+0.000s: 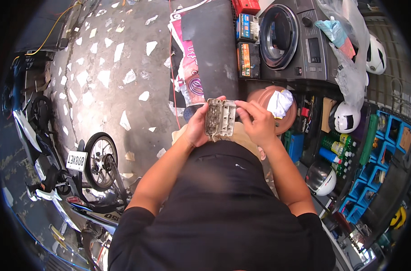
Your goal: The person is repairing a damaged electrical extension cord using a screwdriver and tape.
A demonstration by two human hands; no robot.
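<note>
A small, pale, worn plastic hinged case (213, 118) lies unfolded in front of my waist, its two halves side by side. The left half looks grimy inside, with contents too small to make out. Moulded ribs and little dark slots show in the right half. My left hand (196, 128) grips the case along its left side, with the thumb at the upper corner. At the right half's upper edge, my right hand (261, 122) closes its fingertips on the rim. Whether those fingers also hold a small piece cannot be seen.
A parked motorcycle (101, 160) stands at left on the grey floor (128, 54). A dark padded bench (214, 45) is ahead. At right are boxed batteries (248, 59), a front-loading washing machine (314, 27), a round brown stool (259, 95) with a white cloth (281, 103), helmets (348, 116) and blue bins (377, 176).
</note>
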